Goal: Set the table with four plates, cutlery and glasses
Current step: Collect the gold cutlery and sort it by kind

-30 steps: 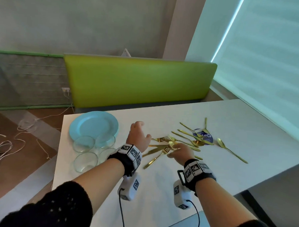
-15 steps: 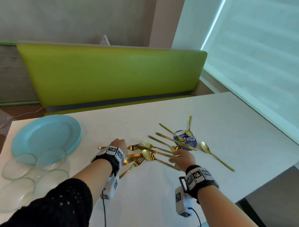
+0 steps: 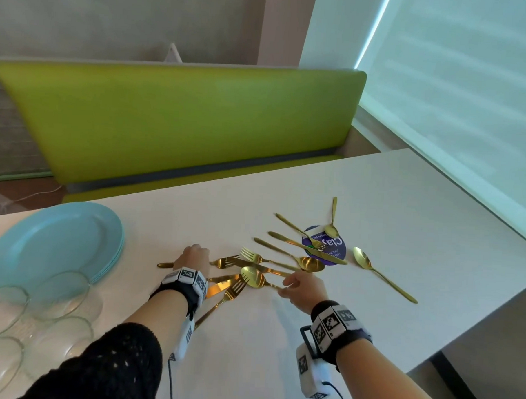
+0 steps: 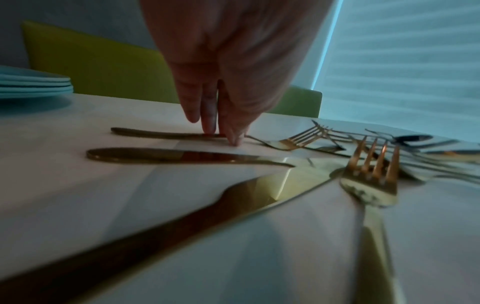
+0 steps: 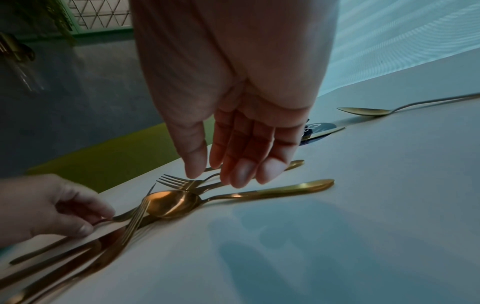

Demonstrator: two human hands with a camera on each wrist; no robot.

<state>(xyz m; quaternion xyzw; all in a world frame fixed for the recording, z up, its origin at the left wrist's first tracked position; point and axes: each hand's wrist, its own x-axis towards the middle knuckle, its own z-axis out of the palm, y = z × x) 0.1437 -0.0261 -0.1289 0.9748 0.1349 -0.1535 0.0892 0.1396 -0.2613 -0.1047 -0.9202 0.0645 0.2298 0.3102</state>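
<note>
Gold cutlery (image 3: pixel 261 268) scattered mid-table on white table (image 3: pixel 406 205), forks, knives, spoons overlapping. Left hand (image 3: pixel 193 258) fingertips (image 4: pixel 207 123) pinching thin fork handle (image 4: pixel 155 133) at left of pile (thumb under, seen from right wrist view). Right hand (image 3: pixel 304 288) hovering above spoon (image 5: pixel 174 203), fingers (image 5: pixel 241 164) straight, together, holding nothing. Blue plates (image 3: pixel 52 244) stacked far left; glass bowls (image 3: pixel 58 293) near them. Round purple sticker (image 3: pixel 326 249) under far cutlery. Green bench (image 3: pixel 168 119) beyond table
</note>
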